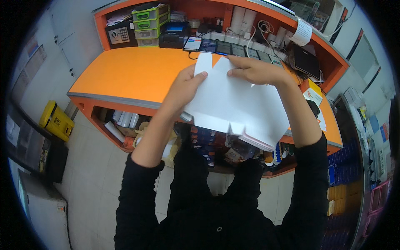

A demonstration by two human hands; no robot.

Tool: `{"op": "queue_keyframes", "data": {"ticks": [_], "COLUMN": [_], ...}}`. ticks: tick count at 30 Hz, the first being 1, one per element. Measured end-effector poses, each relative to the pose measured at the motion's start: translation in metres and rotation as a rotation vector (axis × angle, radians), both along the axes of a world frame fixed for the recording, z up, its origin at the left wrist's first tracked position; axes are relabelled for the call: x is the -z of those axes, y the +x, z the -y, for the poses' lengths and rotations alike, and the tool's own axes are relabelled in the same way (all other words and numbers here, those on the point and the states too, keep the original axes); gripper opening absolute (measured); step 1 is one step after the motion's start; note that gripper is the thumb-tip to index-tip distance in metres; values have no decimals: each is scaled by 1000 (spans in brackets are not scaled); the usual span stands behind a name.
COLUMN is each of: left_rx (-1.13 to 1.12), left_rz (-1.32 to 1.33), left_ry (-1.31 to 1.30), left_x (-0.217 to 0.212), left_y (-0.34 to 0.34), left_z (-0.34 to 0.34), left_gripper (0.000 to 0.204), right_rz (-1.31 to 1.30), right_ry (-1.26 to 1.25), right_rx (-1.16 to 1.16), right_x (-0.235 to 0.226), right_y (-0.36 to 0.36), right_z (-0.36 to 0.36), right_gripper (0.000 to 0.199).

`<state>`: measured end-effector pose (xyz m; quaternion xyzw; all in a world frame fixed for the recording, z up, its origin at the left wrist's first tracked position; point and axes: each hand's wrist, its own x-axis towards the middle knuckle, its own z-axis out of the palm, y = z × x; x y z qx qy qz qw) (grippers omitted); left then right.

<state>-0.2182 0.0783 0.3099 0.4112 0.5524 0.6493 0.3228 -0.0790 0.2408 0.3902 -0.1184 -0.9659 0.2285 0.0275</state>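
Observation:
A large white die-cut cardboard sheet (pixel 237 102), like an unfolded carton with flaps, is held up in front of me over the counter's near edge. My left hand (pixel 185 85) grips its left side, thumb on the white face beside a narrow upright flap (pixel 204 63). At the upper edge my right hand (pixel 254 70) pinches the sheet next to a slanted flap, thumb on the near face. Slots and small folded tabs run along the lower edge, where several layers or creased flaps show. The fingers behind the sheet are partly hidden.
Behind the sheet spreads an orange counter (pixel 121 75). Several phones or tablets (pixel 223 47) line its back, near green-framed drawers (pixel 150 25), a small safe (pixel 120 35) and cables. A yellow-and-white box (pixel 311 91) stands at right. A yellow bin (pixel 57 121) is on the floor at left.

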Motion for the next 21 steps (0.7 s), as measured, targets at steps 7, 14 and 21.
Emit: {"op": "queue_keyframes", "data": {"ticks": [7,14,21], "left_rx": [-612,-340,-274], "left_rz": [-951,-1278,-1134], "left_ry": [-24,-256,-326], "left_x": [58,79,41], "left_y": [-19,-32,-48], "left_z": [-29,-23,-44], "left_gripper": [49,36,25], "right_rz": [62,-176,29], "right_ry": [437,978,772], "right_rx": [-55,-30,15], "right_x": [46,98,96], "right_y": [-67,-43,-14], "right_z": [-27,26,46], "right_gripper": [30,15,13]}}
